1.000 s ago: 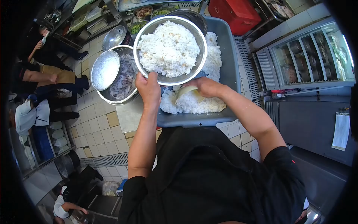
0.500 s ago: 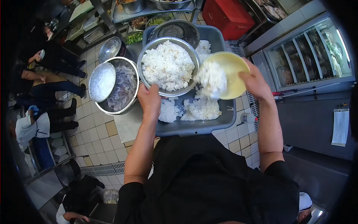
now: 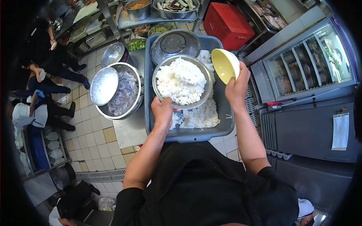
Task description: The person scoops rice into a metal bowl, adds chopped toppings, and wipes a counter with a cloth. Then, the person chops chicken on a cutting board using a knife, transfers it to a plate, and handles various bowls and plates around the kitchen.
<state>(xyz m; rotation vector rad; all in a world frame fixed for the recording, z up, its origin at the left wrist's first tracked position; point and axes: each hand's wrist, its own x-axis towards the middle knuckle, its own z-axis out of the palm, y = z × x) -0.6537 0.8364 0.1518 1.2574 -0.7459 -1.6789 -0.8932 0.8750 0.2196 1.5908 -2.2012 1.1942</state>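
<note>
My left hand [image 3: 163, 112] grips the near rim of a metal bowl [image 3: 208, 90] heaped with white rice [image 3: 181, 81]. That bowl is over a grey plastic tub [image 3: 190, 138], where more loose rice [image 3: 201, 116] lies on the bottom. In my right hand [image 3: 237, 88] is a yellow bowl [image 3: 225, 66], tilted on its side with its hollow facing left; no rice shows inside. Behind the metal bowl, a round metal strainer [image 3: 174, 43] rests in the tub.
Left of the tub, a white colander [image 3: 140, 96] holds greyish raw pieces, with a smaller frosty bowl [image 3: 104, 86] on top. A red cooler [image 3: 228, 26] stands behind right. A lit glass-door fridge [image 3: 309, 56] is at right. Several people [image 3: 34, 113] stand at left.
Rice from the yellow bowl now sits heaped in the metal bowl. The yellow bowl has tipped upright on edge and moved up. The metal bowl shifted right and lower in view.
</note>
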